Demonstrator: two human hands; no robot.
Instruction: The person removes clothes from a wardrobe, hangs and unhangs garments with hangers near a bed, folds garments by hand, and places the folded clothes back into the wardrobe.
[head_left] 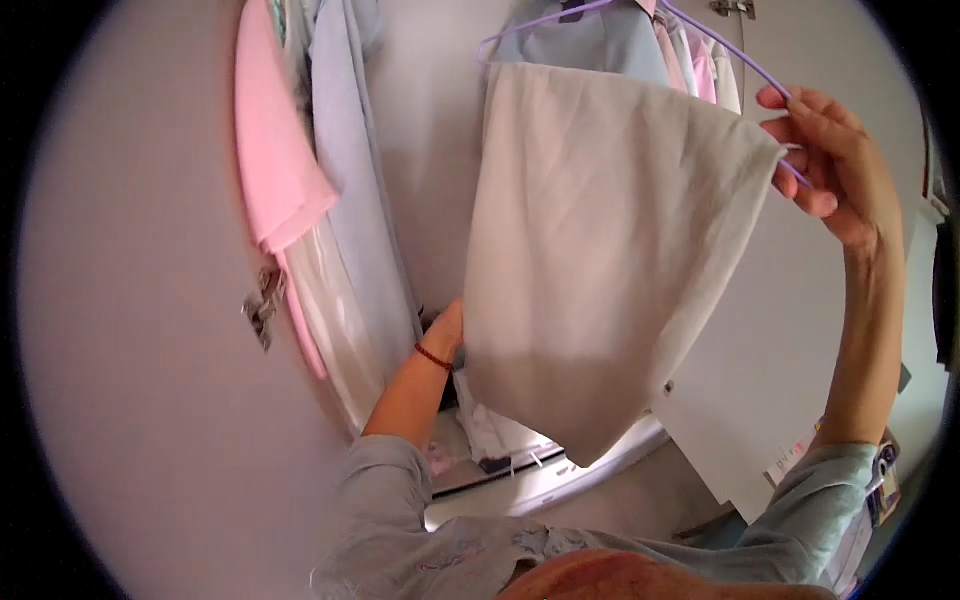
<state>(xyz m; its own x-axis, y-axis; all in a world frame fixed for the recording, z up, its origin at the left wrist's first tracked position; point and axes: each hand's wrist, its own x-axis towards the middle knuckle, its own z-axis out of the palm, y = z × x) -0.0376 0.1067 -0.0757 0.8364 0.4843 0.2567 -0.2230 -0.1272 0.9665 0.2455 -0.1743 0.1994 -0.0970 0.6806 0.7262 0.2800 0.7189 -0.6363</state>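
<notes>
A beige cloth (pixel 610 230) hangs folded over the lower bar of a purple hanger (pixel 725 52), in the middle of the view. My right hand (pixel 825 160) is closed around the right end of the hanger, at the cloth's upper right corner. At the cloth's lower left edge is my left hand (pixel 452 322), below a dark red bracelet (pixel 433 356); its fingers are hidden behind the cloth.
Pink (pixel 280 140) and light blue (pixel 350 170) garments hang at the left. More clothes (pixel 590 45) hang behind the cloth at the top. White doors (pixel 150 300) with metal hinges (pixel 266 305) stand at the sides. Folded items (pixel 495 430) lie low down.
</notes>
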